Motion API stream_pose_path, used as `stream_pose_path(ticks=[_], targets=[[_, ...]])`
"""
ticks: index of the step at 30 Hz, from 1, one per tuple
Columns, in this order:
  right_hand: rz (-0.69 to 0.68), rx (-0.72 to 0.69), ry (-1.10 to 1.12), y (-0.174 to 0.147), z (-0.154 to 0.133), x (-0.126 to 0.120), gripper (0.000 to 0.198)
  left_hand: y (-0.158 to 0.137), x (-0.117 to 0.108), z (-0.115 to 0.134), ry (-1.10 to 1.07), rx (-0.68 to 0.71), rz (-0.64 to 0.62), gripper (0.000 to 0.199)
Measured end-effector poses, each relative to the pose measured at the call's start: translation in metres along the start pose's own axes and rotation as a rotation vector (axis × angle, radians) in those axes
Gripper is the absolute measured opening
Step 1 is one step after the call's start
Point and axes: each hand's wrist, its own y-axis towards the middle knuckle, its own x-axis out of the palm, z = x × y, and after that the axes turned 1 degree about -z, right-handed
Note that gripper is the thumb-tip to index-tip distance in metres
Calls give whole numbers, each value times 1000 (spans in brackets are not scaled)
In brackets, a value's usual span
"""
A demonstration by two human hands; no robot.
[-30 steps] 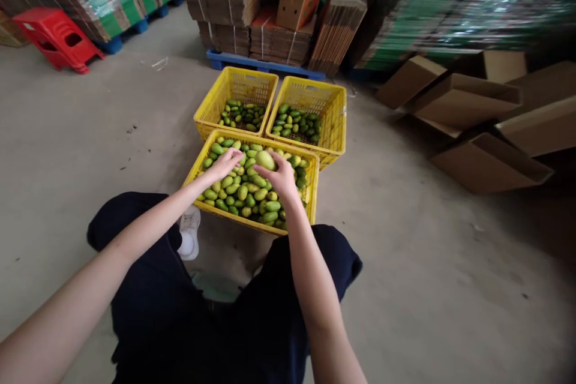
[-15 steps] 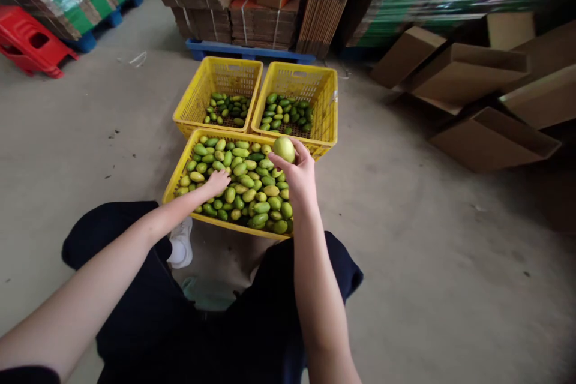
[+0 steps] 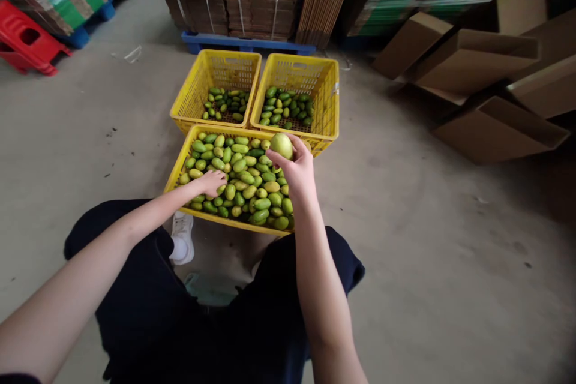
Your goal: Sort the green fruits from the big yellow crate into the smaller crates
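Observation:
In the head view, my right hand holds a rounded pale green fruit above the right side of the front yellow crate. Thumb and fingers close round its sides. My left hand lies low over the left half of that crate, its bent fingers a little apart and touching the fruit beneath. Its thumb is hard to see. Many oval green and yellowish fruits fill the front crate. My right hand and forearm cover its right end.
Behind stand a left yellow crate and a right yellow crate, each with fewer, darker green fruits. Opened cardboard boxes lie at the right. Flattened cartons rest on a blue pallet. A red stool is at the far left.
My left hand has shifted slightly left across the fruits. The right hand still holds the same fruit in nearly the same place. The view has moved a little.

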Motion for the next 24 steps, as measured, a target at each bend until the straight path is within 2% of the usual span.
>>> stream_pose_path(ticks=[4, 7, 9, 11, 13, 15, 18, 21, 24], targets=[[-42, 30, -38, 2, 3, 3, 44, -16, 1, 0, -69, -22, 95, 39], [-64, 124, -16, 3, 7, 11, 51, -25, -12, 2, -283, -125, 232, 35], [-41, 164, -15, 2, 8, 17, 53, -30, -31, 4, -530, -176, 353, 34], [-31, 153, -38, -1, 7, 22, 51, -39, -56, 6, -848, -159, 495, 39], [-88, 129, -34, -4, 4, 25, 46, -52, -83, 10, -1183, -72, 628, 47], [-215, 126, 27, -7, 1, 27, 43, -68, -104, 15, -1469, 39, 724, 52], [-329, 161, 201, -13, -2, 32, 41, -87, -119, 24, -1784, 191, 724, 56], [-213, 136, 317, -17, 2, 42, 43, -92, -121, 33, -1948, 288, 647, 58], [-114, 105, 322, -17, 12, 48, 46, -87, -121, 39, -2018, 308, 640, 49]])
